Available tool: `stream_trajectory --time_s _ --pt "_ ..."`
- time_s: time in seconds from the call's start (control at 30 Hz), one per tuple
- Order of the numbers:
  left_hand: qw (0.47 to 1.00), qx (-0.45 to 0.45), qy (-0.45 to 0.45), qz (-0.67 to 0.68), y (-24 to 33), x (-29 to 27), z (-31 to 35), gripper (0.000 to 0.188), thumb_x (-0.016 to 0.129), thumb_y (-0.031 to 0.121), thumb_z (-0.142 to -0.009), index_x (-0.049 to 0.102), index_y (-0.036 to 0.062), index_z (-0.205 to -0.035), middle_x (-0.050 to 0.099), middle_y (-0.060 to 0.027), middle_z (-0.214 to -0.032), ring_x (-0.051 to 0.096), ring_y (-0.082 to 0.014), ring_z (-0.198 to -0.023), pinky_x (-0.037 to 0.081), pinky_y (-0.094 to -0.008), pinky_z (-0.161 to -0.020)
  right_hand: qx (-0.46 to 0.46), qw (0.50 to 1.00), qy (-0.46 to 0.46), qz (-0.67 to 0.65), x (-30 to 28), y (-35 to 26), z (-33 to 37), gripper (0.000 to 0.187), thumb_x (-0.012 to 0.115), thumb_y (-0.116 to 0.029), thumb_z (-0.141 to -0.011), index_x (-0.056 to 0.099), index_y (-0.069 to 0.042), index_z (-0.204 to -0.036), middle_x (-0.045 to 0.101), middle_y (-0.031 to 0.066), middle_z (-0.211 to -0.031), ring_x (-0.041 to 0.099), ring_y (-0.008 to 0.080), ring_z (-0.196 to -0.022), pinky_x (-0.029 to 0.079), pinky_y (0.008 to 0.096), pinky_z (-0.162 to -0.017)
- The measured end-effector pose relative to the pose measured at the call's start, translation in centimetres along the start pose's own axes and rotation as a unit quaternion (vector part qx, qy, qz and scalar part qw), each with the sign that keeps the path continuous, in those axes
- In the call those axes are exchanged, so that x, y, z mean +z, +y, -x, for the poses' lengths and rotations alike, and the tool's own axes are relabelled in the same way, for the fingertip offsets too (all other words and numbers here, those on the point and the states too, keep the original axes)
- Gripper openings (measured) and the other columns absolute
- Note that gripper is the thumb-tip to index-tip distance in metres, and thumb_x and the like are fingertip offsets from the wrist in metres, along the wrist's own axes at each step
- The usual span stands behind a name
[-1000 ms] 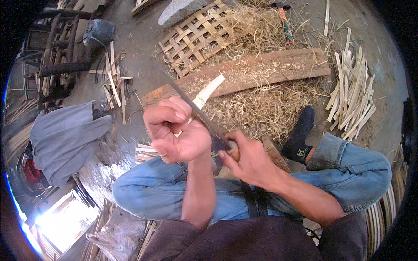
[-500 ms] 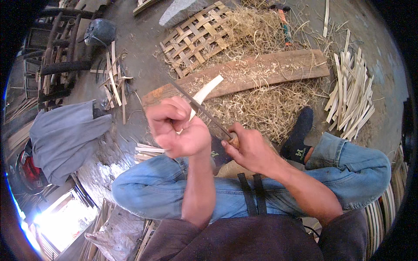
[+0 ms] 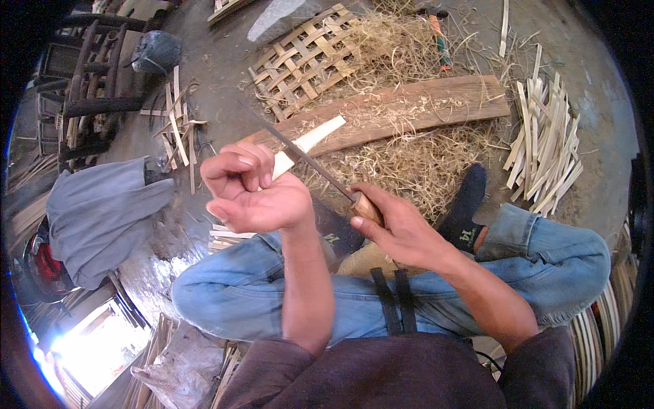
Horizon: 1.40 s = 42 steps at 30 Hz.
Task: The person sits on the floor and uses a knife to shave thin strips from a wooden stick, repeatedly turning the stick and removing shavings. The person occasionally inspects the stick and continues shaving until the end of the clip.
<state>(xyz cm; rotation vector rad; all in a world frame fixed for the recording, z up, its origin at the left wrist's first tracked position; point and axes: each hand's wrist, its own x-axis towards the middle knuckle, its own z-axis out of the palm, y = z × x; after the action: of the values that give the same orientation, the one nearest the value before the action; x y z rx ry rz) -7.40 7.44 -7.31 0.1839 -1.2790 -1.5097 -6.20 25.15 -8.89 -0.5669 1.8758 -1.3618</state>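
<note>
My left hand (image 3: 264,191) is turned palm up, its fingers curled round the lower end of a pale, flat wooden strip (image 3: 321,133). From my fist the strip's free end points up to the right, over the plank. In my right hand (image 3: 407,230) is a long-bladed knife (image 3: 325,174), gripped by its wooden handle. Its thin dark blade slants up to the left and crosses the strip just beyond my left fingers. Whether the edge is cutting into the strip cannot be made out.
Beyond my hands a brown plank (image 3: 409,109) lies among curly shavings (image 3: 409,167). Behind it are a woven lattice panel (image 3: 300,63) and a hammer (image 3: 440,42). Pale strips (image 3: 545,146) are heaped at the right. A grey cloth (image 3: 105,215) hangs at the left.
My left hand has shifted left and slightly away from me, with its fingers turned more upward. The knife has moved a little farther up and left, still across the strip.
</note>
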Motion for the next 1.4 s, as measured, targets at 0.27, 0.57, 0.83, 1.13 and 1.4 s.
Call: stream_trajectory --time_s 0.27,0.57,0.83,1.13,1.4 --pt "0.999 -0.007 -0.019 0.032 0.2 -0.4 0.5 0.061 0.038 0.061 -0.093 0.044 0.0038 -0.074 0.033 -0.0003 -0.058 0.025 -0.0053 -0.047 0.018 -0.0204 -0.043 -0.059 0.994 0.037 0.079 1.2 -1.3 0.7 0.038 0.057 -0.021 -0.092 0.043 0.003 -0.119 0.061 0.0253 -0.086 0.060 0.0459 -0.080 0.047 0.0509 -0.071" --pt "0.999 -0.009 -0.036 0.010 0.4 0.1 1.2 0.065 0.040 0.065 -0.091 0.041 0.0034 -0.071 0.034 -0.0008 -0.059 0.025 -0.0056 -0.046 0.016 -0.0207 -0.043 -0.043 0.994 0.057 0.077 1.0 -0.9 0.6 0.032 0.056 -0.024 -0.092 0.043 0.001 -0.107 0.060 0.0279 -0.081 0.060 0.0492 -0.079 0.047 0.0562 -0.067" --pt "0.999 0.002 -0.037 -0.022 0.7 0.5 1.3 0.069 0.037 0.069 -0.090 0.040 0.0035 -0.071 0.032 -0.0010 -0.057 0.024 -0.0057 -0.047 0.015 -0.0211 -0.044 -0.034 0.993 0.025 0.111 0.5 -0.4 0.1 0.034 0.054 -0.025 -0.094 0.043 0.002 -0.112 0.061 0.0232 -0.072 0.060 0.0449 -0.073 0.046 0.0496 -0.064" --pt "0.993 0.024 -0.088 -0.078 1.9 0.2 0.3 0.075 0.032 0.076 -0.087 0.040 0.0032 -0.069 0.032 -0.0008 -0.057 0.025 -0.0061 -0.048 0.014 -0.0209 -0.045 0.005 0.997 -0.019 0.080 0.8 -0.4 0.1 0.032 0.056 -0.025 -0.093 0.044 0.002 -0.105 0.060 0.0276 -0.072 0.060 0.0484 -0.073 0.047 0.0551 -0.062" --pt "0.994 -0.022 -0.090 -0.056 1.1 0.9 0.5 0.076 0.030 0.078 -0.086 0.038 0.0040 -0.068 0.030 0.0006 -0.056 0.024 -0.0061 -0.048 0.013 -0.0222 -0.045 -0.010 0.999 0.009 0.034 0.8 -1.8 0.3 0.035 0.055 -0.025 -0.093 0.044 0.004 -0.111 0.061 0.0285 -0.077 0.060 0.0496 -0.078 0.046 0.0564 -0.067"
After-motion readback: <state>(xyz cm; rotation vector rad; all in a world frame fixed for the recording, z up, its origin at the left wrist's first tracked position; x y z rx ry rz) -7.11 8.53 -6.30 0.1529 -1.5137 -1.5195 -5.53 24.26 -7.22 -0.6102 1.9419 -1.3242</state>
